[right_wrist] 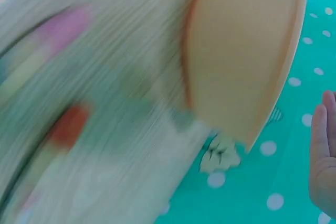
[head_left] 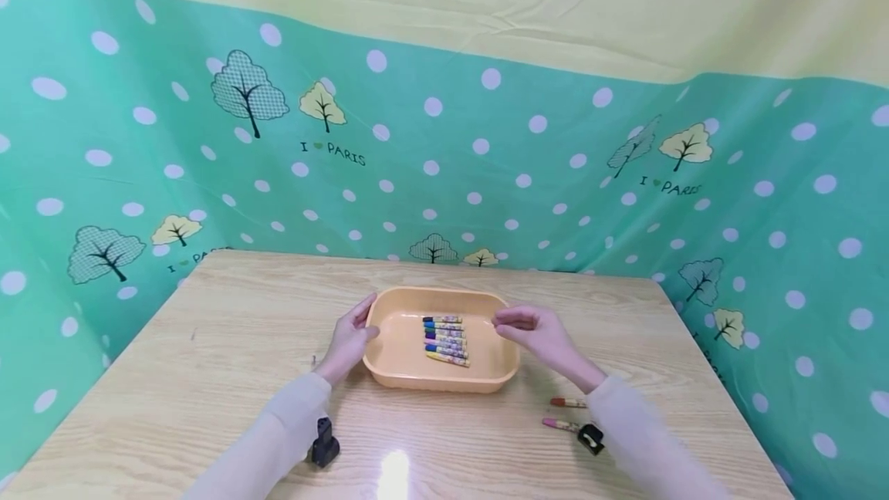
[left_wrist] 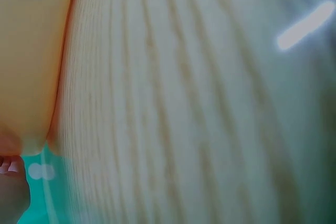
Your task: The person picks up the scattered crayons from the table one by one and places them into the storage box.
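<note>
A shallow peach-orange plastic tray (head_left: pixel 444 384) rests on the wooden table. My left hand (head_left: pixel 349 338) grips its left rim, thumb over the inside and fingers along the outer side. Several crayons (head_left: pixel 446 342) with printed wrappers lie in a column on the tray floor, their coloured ends pointing left. Over the tray's right rim is my right hand (head_left: pixel 531 330), holding nothing that I can see. Its fingers (right_wrist: pixel 320 135) look extended and apart from the tray in the right wrist view.
A red crayon (head_left: pixel 566 403) and a pink crayon (head_left: pixel 559 424) lie on the table right of the tray, by the right forearm. Black wrist devices (head_left: pixel 324 444) sit at both sleeves. A green dotted curtain (head_left: pixel 430 137) hangs behind the wooden table (head_left: pixel 264 315).
</note>
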The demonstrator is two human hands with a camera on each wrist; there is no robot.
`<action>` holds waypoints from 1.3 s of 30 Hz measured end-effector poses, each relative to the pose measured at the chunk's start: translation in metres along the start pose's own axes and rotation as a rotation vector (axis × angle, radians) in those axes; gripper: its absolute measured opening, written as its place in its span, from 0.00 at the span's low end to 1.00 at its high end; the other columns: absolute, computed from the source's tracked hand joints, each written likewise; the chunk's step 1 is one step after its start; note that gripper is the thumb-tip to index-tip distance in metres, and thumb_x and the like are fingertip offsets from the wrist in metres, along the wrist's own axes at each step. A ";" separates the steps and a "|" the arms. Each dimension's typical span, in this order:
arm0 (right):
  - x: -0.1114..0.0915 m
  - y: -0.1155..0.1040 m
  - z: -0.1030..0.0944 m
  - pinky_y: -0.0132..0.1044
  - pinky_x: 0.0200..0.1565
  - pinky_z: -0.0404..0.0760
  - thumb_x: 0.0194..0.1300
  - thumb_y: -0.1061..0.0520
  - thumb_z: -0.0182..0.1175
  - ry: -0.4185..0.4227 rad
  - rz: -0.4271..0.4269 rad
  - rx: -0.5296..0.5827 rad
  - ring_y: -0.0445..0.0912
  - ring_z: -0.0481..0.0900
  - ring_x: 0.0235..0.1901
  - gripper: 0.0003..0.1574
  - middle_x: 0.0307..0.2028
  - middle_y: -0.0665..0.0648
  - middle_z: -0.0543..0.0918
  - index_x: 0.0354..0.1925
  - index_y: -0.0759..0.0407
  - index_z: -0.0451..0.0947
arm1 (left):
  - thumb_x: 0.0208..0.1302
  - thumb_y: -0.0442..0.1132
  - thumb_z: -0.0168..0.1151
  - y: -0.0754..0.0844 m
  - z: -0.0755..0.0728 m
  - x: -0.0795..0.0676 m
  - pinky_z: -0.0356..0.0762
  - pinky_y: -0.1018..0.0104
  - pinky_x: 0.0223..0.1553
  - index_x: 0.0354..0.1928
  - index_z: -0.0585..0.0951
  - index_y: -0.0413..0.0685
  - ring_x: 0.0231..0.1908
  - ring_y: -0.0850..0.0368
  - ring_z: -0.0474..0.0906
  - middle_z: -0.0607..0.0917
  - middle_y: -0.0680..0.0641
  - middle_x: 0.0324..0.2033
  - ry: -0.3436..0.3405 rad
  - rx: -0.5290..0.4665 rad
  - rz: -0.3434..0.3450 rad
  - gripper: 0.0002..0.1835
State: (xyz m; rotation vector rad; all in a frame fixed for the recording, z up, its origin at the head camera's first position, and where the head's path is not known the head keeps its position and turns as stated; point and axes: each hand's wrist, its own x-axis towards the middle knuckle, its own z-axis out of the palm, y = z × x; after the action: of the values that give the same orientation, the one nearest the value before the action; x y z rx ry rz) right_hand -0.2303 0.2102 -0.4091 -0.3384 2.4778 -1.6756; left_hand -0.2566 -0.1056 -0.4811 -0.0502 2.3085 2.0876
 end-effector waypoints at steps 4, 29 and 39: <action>-0.019 0.014 -0.021 0.27 0.44 0.81 0.55 0.59 0.63 0.036 -0.007 -0.059 0.37 0.82 0.40 0.20 0.45 0.63 0.83 0.46 0.66 0.78 | 0.53 0.20 0.47 0.001 -0.001 -0.001 0.61 0.57 0.65 0.68 0.58 0.43 0.66 0.43 0.56 0.58 0.37 0.68 -0.003 -0.002 -0.005 0.37; -0.077 0.104 -0.071 0.26 0.41 0.81 0.53 0.56 0.65 -0.086 0.110 -0.143 0.44 0.82 0.41 0.25 0.44 0.65 0.82 0.47 0.69 0.77 | 0.55 0.21 0.47 0.002 -0.001 -0.003 0.61 0.56 0.65 0.68 0.57 0.42 0.66 0.43 0.57 0.58 0.37 0.67 -0.008 0.025 -0.005 0.36; -0.080 0.114 -0.072 0.27 0.37 0.80 0.50 0.57 0.67 -0.073 0.065 -0.241 0.34 0.78 0.35 0.21 0.39 0.60 0.83 0.43 0.65 0.79 | 0.55 0.21 0.47 0.002 -0.001 -0.002 0.61 0.56 0.65 0.68 0.57 0.42 0.66 0.43 0.56 0.58 0.37 0.67 -0.010 0.024 -0.008 0.36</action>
State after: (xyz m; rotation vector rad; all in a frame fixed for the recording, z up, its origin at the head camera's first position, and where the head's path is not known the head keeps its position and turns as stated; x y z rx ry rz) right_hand -0.1821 0.3365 -0.4893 -0.3332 2.6093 -1.3189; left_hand -0.2548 -0.1062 -0.4788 -0.0481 2.3235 2.0517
